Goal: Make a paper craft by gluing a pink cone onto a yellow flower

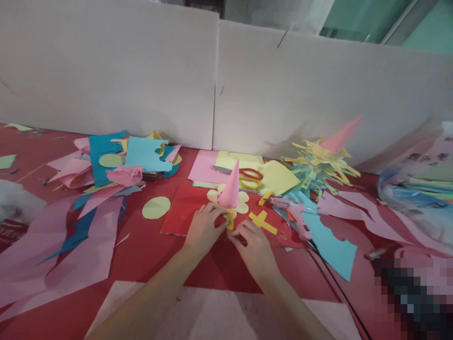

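Note:
A pink paper cone (231, 189) stands upright on a pale yellow paper flower (242, 208), over a red board (180, 208). In front of the cone is a short yellow paper strip (230, 220). My left hand (205, 229) pinches its left side near the top, close to the cone's base. At the strip's lower end, the fingers of my right hand (255, 243) are closed on it. Crossed yellow strips (264, 222) lie on the board to the right. A pink hot glue gun (295, 215) rests beside them, its cord running toward me.
Scissors (251, 178) lie on paper sheets behind the cone. A finished-looking fringed piece with a pink cone (341, 134) stands back right. Paper scraps (146, 153) pile up at left, near a yellow disc (156, 208). A plastic bag (417, 170) sits far right. White panels (141, 71) stand behind.

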Motion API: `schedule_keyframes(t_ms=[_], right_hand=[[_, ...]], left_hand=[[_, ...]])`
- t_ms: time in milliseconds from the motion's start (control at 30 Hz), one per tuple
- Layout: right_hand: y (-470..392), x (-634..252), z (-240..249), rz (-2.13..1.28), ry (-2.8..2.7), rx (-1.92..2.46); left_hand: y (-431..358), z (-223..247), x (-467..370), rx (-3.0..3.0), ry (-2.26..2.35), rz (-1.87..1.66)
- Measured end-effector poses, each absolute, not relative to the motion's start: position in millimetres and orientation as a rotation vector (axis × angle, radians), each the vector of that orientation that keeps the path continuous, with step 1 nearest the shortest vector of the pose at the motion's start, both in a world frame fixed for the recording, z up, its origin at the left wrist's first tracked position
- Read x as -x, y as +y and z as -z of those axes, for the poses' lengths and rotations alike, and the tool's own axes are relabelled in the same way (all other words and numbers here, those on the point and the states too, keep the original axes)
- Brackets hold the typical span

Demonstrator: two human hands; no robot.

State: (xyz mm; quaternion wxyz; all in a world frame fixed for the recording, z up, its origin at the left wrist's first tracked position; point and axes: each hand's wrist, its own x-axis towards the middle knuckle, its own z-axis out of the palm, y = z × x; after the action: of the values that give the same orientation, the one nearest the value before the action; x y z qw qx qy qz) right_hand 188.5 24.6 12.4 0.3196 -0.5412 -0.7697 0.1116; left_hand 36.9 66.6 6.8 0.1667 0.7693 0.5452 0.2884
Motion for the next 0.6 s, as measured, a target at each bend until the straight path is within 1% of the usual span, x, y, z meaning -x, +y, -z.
schedule_keyframes(t_ms=[200,333,433,600], right_hand=[[23.3,-188.7,-16.8,-0.302,-2.025,1.386],[26.6,-195.4,-18.9,-0.234,-1.986,1.373],[28.8,-198.8,-18.8,-0.195,-1.965,1.435],[31.0,-194.2,-17.6,-0.236,-2.023,1.471]], left_hand=[[67.4,-6.3,-37.0,-2.225,1.572,-0.767],[67.6,-7.7,-37.3,-2.230,1.564,-0.764],[67.6,-9.4,-38.0,-2.221,1.580,-0.733],[66.7,-12.6,-38.8,-2.203,1.607,-0.691]])
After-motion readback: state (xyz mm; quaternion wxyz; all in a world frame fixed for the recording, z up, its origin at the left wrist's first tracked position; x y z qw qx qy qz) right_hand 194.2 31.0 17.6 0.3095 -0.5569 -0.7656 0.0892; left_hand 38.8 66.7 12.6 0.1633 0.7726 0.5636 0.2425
